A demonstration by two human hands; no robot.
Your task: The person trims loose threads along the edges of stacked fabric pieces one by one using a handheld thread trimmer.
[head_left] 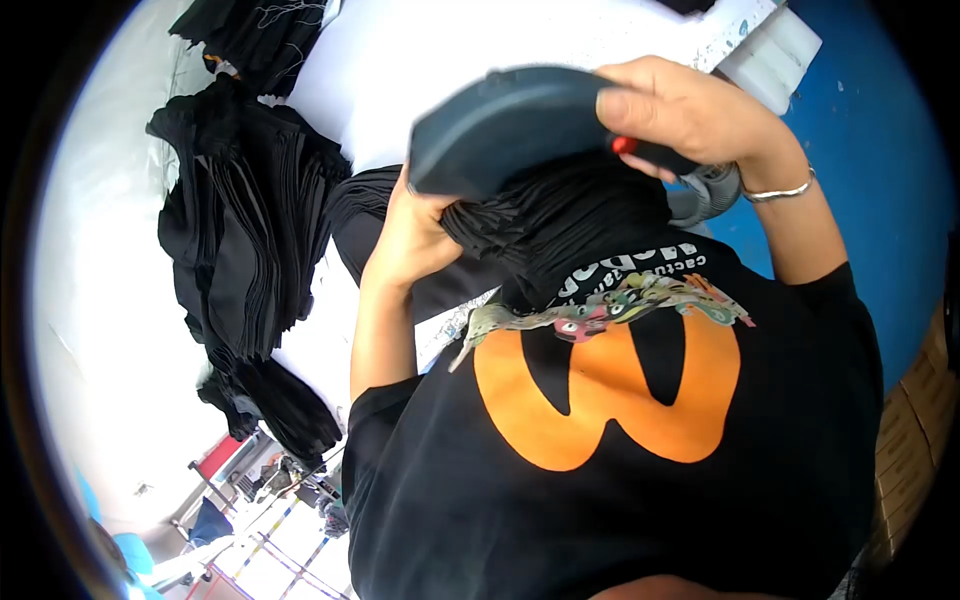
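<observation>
A dark curved object with a smooth face (pixel 515 125) is held up in front of the chest, slightly blurred. My right hand (pixel 680 115), with a bracelet on the wrist, grips its right end, thumb on top, beside a small red part (pixel 624 145). My left hand (pixel 412 225) is at its lower left edge, its fingers mostly hidden behind the object and dark cloth. A thick bundle of black layered fabric (pixel 575 220) hangs just below the object, against the printed black shirt (pixel 610 400).
Stacks of black fabric pieces (pixel 245 220) lie on the white surface (pixel 375 70) at the left. More black fabric (pixel 262 40) is at the top left. A white block (pixel 775 60) stands at the upper right. A rack (pixel 265 545) is at the lower left.
</observation>
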